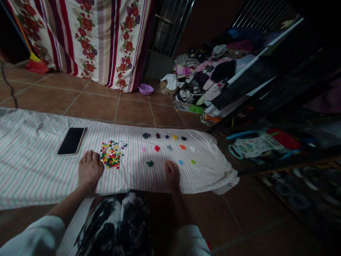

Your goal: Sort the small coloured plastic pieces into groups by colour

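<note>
My left hand [91, 168] rests palm down on the striped cloth, fingers loosely bent, its thumb side against the mixed heap of small coloured pieces [110, 155]. My right hand [172, 175] has thumb and forefinger pinched together just above the cloth; whatever is between them is too small to make out. Close to it lie a dark green group [150, 163] on the left and a light blue group [181, 162] on the right. Further up are sorted clusters, among them red [157, 148], grey [169, 148], orange [182, 147] and yellow pieces [174, 137].
A phone [71, 141] lies left of the heap on the striped cloth [39, 160]. Beyond are a floral curtain [103, 42], a purple basin [146, 89] and a red broom [36, 65]. Clothes [207, 73] are piled at the back right, beside dark shelving.
</note>
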Tool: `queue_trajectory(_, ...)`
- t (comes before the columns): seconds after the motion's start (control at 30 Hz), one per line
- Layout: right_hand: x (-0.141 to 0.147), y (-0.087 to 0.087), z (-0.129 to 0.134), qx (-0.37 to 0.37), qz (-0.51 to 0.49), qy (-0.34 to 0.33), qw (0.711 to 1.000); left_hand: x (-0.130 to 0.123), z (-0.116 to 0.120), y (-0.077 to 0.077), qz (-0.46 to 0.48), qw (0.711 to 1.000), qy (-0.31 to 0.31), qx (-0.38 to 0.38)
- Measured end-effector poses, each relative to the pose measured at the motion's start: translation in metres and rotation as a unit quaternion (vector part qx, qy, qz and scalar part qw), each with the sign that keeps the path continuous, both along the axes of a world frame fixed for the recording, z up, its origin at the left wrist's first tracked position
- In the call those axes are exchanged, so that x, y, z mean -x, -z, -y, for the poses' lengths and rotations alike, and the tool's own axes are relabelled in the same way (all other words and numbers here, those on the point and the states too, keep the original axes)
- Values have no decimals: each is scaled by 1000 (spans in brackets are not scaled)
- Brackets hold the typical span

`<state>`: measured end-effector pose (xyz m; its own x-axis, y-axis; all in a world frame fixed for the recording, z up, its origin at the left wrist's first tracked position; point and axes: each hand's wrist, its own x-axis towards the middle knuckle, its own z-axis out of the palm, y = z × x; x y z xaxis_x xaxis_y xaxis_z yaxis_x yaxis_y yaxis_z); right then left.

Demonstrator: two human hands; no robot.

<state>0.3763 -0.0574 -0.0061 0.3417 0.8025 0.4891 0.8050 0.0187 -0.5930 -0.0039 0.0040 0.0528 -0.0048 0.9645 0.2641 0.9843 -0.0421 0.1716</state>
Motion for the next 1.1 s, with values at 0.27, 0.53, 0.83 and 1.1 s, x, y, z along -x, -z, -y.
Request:
queue_trajectory(0.27, -1, -2, -6, 3, 11, -3, 1000, -1, 1, -1, 6, 1000, -2, 7)
queue_trajectory(0.53, -2, -1, -7, 8, 21, -5, 1000, -1, 1, -1, 23, 1000, -5, 5)
queue_trajectory(0.83, -2, -5, -12, 17, 42, -11, 999, -1, 0, 0, 14, 1000, -4, 6)
queue_trajectory(1.1, 2, -8, -12, 8, 42, -5, 999, -1, 0, 1, 23, 1000, -6, 5)
